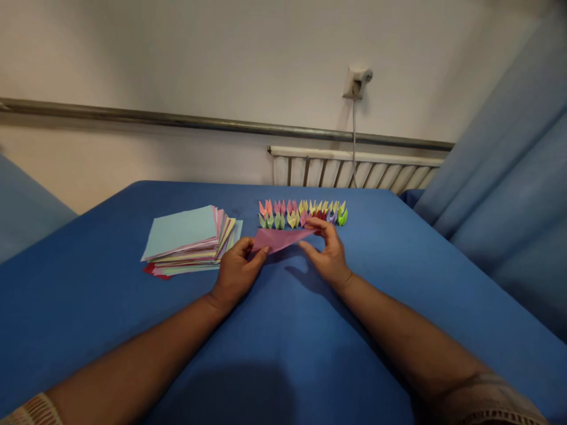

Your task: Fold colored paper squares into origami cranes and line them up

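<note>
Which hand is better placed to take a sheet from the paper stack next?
Probably the left hand: it's nearer the paper stack than the right hand, though it's holding the pink paper.

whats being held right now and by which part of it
A pink sheet of paper: the left hand pinches its left end; the right hand is at its pointed right end, its grip unclear.

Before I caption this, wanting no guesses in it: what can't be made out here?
In the head view:
Front folded papers: partly hidden by the right hand.
Pink sheet: left end partly covered by the left hand.
Paper stack: sheet edges too fine to count.
Radiator: lower part hidden by the blue surface.
</note>
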### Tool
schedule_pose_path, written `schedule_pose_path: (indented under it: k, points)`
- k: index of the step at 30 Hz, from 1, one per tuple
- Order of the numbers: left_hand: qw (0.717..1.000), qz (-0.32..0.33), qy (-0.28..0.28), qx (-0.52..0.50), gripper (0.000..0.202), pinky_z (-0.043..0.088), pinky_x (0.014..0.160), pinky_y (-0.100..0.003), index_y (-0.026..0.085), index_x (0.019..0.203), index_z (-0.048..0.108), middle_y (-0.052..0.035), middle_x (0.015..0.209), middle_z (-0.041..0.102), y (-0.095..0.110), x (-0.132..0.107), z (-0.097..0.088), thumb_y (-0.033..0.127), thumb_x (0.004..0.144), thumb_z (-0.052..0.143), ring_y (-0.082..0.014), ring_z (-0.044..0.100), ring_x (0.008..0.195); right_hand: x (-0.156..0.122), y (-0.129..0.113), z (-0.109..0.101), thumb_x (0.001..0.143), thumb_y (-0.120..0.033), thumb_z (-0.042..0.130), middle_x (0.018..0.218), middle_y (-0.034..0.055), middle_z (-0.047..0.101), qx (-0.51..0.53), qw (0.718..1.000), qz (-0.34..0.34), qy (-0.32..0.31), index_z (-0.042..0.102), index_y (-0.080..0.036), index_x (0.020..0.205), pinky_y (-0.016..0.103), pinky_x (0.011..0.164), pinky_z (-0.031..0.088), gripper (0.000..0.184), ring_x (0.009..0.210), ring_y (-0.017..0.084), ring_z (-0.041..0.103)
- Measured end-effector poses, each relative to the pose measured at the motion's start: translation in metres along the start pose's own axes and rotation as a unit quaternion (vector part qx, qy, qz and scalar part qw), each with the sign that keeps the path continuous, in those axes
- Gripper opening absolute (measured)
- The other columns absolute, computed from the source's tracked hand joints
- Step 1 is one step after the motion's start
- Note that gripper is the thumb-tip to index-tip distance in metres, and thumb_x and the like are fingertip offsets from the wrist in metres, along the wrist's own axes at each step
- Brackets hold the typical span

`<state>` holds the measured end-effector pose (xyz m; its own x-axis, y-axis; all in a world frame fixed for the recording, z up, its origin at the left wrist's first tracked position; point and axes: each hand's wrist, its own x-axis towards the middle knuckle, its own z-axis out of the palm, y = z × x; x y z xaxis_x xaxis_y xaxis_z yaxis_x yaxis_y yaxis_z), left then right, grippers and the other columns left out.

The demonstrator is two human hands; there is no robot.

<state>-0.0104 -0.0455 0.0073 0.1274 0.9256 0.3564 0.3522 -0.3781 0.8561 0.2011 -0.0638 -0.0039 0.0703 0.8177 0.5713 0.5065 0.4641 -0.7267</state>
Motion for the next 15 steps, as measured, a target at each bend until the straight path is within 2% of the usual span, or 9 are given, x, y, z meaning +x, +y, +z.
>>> schedule_pose_path:
  k: [2,5,10,12,15]
  points:
    - [0.991,-0.066,-0.003,-0.113,0.034,0.051,0.069,-0.029,0.015,0.095,0.064,-0.0030,0.085,0.070,0.002,0.001,0.003,0.041,0.074,0.070,-0.0182,0.065,0.075,0.005,0.007,0.004,0.086,-0.035,0.055,0.131,0.0155,0.054,0.057,0.996,0.065,0.000,0.036,-0.020,0.134,0.042,0.098,0.042,0.054,0.119,0.023,0.053]
    - [0.959,-0.129,-0.013,-0.251,0.052,0.053,0.074,-0.033,0.013,0.108,0.062,-0.0078,0.094,0.072,0.009,0.002,0.007,0.043,0.068,0.075,-0.0212,0.067,0.081,0.009,0.018,0.010,0.086,-0.032,0.056,0.134,0.0165,0.053,0.121,0.984,0.117,-0.053,0.034,-0.019,0.135,0.041,0.098,0.044,0.055,0.122,0.022,0.053]
    - [0.928,-0.175,-0.030,-0.329,0.061,0.054,0.076,-0.036,0.010,0.111,0.062,-0.0116,0.093,0.073,0.020,-0.001,0.009,0.045,0.064,0.079,-0.0243,0.069,0.084,0.007,0.025,0.017,0.081,-0.030,0.061,0.132,0.0176,0.054,0.257,0.943,0.179,-0.113,0.033,-0.018,0.134,0.039,0.096,0.047,0.061,0.117,0.020,0.057]
    - [0.924,-0.183,-0.037,-0.334,0.062,0.054,0.076,-0.036,0.010,0.111,0.062,-0.0117,0.091,0.073,0.020,-0.002,0.009,0.045,0.063,0.079,-0.0244,0.069,0.082,0.006,0.027,0.019,0.076,-0.031,0.066,0.120,0.0135,0.062,0.314,0.920,0.195,-0.128,0.034,-0.018,0.131,0.037,0.091,0.049,0.066,0.106,0.020,0.062]
    - [0.927,-0.185,-0.036,-0.325,0.059,0.053,0.075,-0.036,0.010,0.108,0.063,-0.0105,0.090,0.073,0.015,-0.001,0.009,0.044,0.063,0.079,-0.0237,0.068,0.079,0.005,0.031,0.022,0.066,-0.030,0.074,0.084,-0.0001,0.066,0.362,0.900,0.204,-0.132,0.039,-0.020,0.126,0.031,0.073,0.050,0.070,0.075,0.015,0.064]
